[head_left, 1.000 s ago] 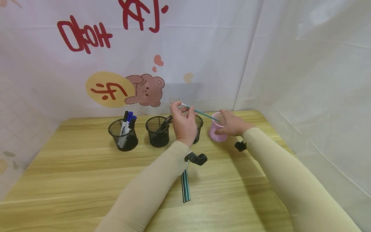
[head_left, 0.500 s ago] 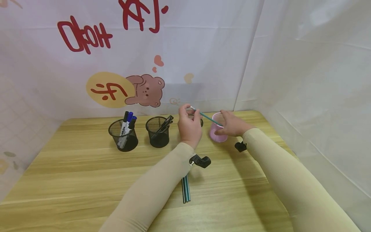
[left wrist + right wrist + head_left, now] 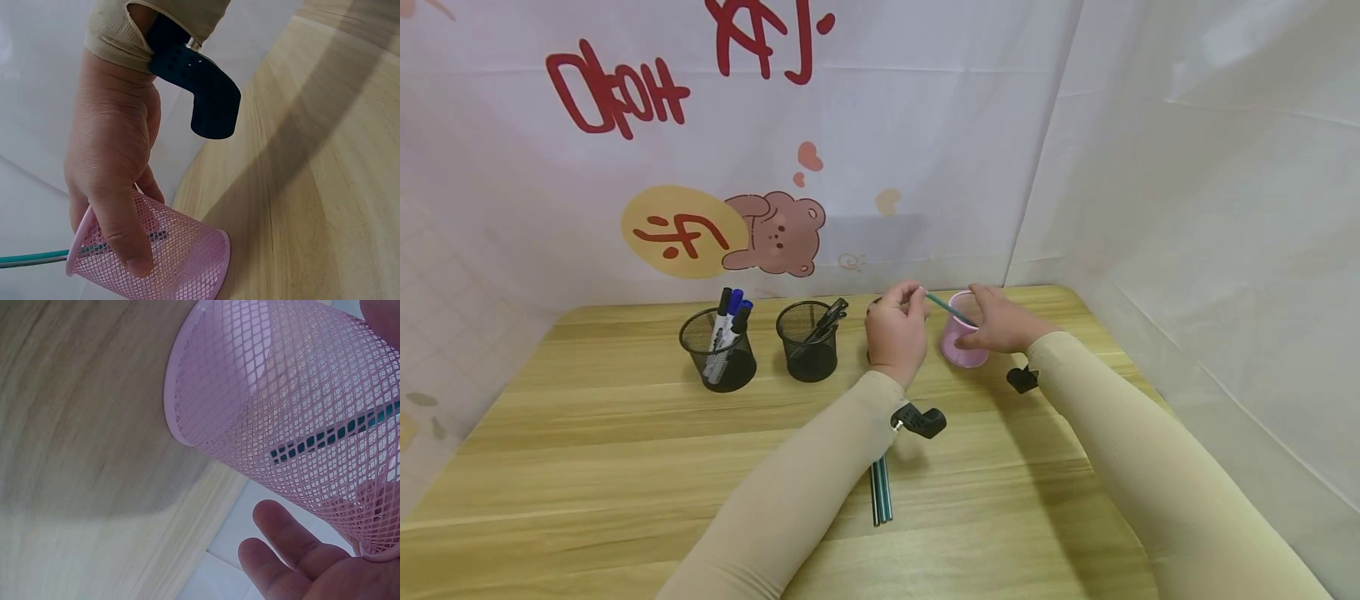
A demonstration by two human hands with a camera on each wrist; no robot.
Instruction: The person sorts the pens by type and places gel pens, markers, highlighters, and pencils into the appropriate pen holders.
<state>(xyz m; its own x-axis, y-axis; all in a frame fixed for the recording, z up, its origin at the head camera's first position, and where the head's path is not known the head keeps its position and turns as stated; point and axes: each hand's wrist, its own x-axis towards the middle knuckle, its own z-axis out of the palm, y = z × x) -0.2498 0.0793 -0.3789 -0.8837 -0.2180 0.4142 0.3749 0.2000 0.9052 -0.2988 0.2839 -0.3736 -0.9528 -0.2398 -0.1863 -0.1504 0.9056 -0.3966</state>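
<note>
My left hand (image 3: 897,337) pinches a thin teal pencil (image 3: 951,309) near its upper end. The pencil slants down to the right, its lower end inside a pink mesh pen holder (image 3: 958,348). With thumb and fingers round the rim, my right hand (image 3: 1013,323) holds this pen holder, which stands on the table. Seen in the left wrist view, the pencil (image 3: 34,257) passes over the rim and its dark tip shows through the mesh. The right wrist view shows the pencil (image 3: 337,433) well above the holder's base.
Several teal pencils (image 3: 882,496) lie on the wooden table (image 3: 587,467) by my left forearm. A black mesh holder (image 3: 730,371) contains markers, another (image 3: 812,362) black pens. A further dark holder is mostly hidden behind my left hand. A printed curtain hangs behind.
My left hand has moved right and slightly down, bringing the pencil's lower end deeper into the pink holder. The right hand has stayed on the holder.
</note>
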